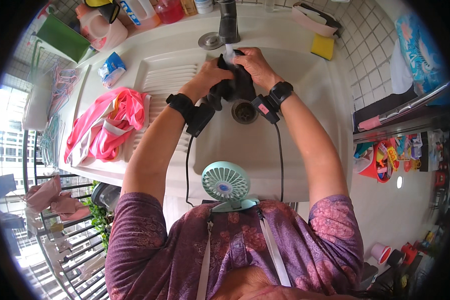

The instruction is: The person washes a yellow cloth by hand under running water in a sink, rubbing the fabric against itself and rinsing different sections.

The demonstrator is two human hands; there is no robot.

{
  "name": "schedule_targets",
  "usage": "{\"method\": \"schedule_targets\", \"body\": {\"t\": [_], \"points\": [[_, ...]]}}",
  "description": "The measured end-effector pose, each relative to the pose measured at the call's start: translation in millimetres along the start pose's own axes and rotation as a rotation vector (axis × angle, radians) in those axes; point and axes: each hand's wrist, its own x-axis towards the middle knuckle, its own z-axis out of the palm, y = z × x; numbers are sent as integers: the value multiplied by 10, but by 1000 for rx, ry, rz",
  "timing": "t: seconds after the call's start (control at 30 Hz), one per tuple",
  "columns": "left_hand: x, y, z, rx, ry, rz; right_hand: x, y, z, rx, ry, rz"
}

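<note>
Under the black tap point(229, 25) at the back of the white sink point(305, 125), water runs onto a dark, wet piece of cloth point(244, 86). My left hand point(210, 77) grips its left side, fingers closed round the bunched fabric. On the other side my right hand point(257, 66) pinches its upper edge, close to the stream. The cloth hangs down into the basin, just above the drain point(244, 112); its exact kind is unclear. Both wrists carry black strapped devices with cables.
A pink and white garment point(107, 125) lies on the ribbed washboard point(170, 80) to the left, near a blue and white packet point(112, 69). Several bottles point(170, 10) line the back ledge. A yellow sponge point(322, 46) sits back right. A mint fan point(226, 181) hangs at my chest.
</note>
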Motion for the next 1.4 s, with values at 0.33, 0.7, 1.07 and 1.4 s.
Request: {"method": "schedule_targets", "body": {"t": [0.33,0.7,1.07,1.4], "points": [[-183,374,100,-362,-9,13,-213,211,-41,260,23,272],[-100,206,-294,-360,82,98,-240,528,-349,-540,-133,268],[-133,104,73,-52,-46,-25,-46,216,-41,-53,-5,119],[6,-189,-164,-189,-2,161,-233,467,-251,-167,-111,321]]}}
